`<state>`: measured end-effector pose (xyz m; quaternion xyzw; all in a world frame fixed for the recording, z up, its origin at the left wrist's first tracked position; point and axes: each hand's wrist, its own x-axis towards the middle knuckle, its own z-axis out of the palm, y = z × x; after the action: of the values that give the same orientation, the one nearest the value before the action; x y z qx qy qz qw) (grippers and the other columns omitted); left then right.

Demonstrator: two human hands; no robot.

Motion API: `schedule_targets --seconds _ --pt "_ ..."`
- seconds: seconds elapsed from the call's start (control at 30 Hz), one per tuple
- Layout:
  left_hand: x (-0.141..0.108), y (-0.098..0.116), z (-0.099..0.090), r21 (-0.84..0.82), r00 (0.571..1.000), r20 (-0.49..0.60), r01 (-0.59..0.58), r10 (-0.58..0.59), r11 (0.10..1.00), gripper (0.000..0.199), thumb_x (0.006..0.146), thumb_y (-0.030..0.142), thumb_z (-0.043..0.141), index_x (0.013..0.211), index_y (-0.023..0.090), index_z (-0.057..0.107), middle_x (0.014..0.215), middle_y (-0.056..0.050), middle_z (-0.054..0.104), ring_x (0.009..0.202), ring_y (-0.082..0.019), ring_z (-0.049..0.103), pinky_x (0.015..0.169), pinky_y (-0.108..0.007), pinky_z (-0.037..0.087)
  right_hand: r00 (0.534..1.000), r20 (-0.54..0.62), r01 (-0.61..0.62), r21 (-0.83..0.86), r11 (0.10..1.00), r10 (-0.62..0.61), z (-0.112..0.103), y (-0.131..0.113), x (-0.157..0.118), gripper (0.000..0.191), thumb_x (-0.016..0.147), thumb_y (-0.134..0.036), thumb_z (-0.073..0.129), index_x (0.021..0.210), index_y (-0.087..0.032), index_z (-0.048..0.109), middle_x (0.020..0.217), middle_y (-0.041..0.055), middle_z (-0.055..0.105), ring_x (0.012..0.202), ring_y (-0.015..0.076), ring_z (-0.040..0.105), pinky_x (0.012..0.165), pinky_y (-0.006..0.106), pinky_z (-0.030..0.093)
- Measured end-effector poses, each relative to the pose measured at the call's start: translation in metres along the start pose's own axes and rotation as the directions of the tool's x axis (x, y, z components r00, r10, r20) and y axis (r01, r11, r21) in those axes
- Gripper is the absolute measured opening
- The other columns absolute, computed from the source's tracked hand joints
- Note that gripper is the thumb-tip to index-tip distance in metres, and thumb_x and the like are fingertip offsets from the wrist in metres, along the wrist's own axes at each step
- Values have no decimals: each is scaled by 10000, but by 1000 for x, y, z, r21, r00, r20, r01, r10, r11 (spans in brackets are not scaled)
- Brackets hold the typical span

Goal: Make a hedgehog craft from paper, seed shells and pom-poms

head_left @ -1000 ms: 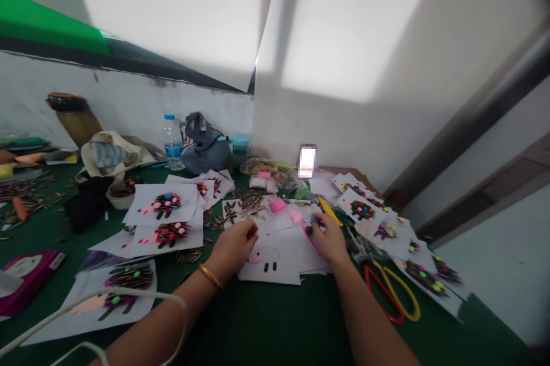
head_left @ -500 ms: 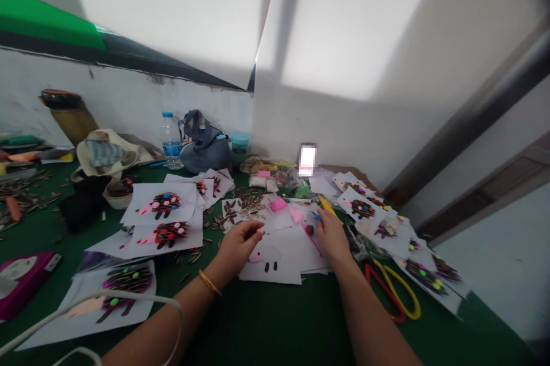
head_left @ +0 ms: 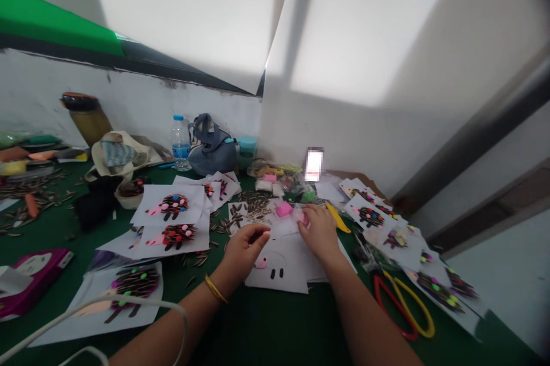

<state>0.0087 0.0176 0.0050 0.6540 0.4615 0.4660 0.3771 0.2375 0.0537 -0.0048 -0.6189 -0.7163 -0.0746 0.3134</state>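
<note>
I see a matt, dark green surface (head_left: 258, 326) that looks like cloth, smooth white paper (head_left: 296, 283), a clear plastic bottle (head_left: 181, 145), a soft blue-grey cloth bag (head_left: 213, 151), and a shiny, smooth, gold-coloured bracelet (head_left: 215, 289) that looks like metal.

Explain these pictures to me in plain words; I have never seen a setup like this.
There is no machine here: a person works with two bare hands, filmed by one camera worn on the head. Every picture comes from it, looking forward and down.

The green surface bears sheets with spiky animals, seeds, scissor-like handles, a water bottle and a blue-grey bag.

The right hand has its fingers at a pale pink lump; whether it grips it is unclear. The left hand is curled near a partly decorated sheet, with nothing clearly visible in its fingers.
</note>
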Motion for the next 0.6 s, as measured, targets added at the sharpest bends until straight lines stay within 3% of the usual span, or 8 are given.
schedule_targets --seconds 0.13,0.23,0.4,0.6 --pt "-3 3 3 -53 996 54 -67 70 996 225 837 374 580 942 199 674 1104 -78 658 1029 -202 607 832 -308 513 982 39 173 208 963 -185 -17 -27 -18 244 834 -229 550 1067 -199 618 1078 88 651 1026 252 557 907 402 406" --pt "-5 4 7 -73 996 79 -44 49 996 224 821 381 595 915 199 686 1150 -87 647 1069 -212 594 832 -315 519 968 43 227 269 936 -247 -20 -46 -31 220 852 -231 550 1057 -212 626 1079 85 655 1025 258 561 896 412 418" --pt "-3 7 6 -126 998 59 25 -18 992 217 782 371 636 843 177 712 1009 -80 704 961 -212 638 905 -365 493 962 27 245 337 909 -270 -17 -53 -37 209 871 -216 553 1066 -219 627 1116 77 652 1043 245 567 912 413 435" --pt "-2 8 3 -253 991 46 131 -124 959 250 744 370 681 870 159 721 940 -83 727 919 -226 654 861 -353 512 969 -53 243 344 907 -240 -16 -57 -39 290 855 -287 605 1140 -237 588 1251 89 587 1166 267 512 980 461 401"
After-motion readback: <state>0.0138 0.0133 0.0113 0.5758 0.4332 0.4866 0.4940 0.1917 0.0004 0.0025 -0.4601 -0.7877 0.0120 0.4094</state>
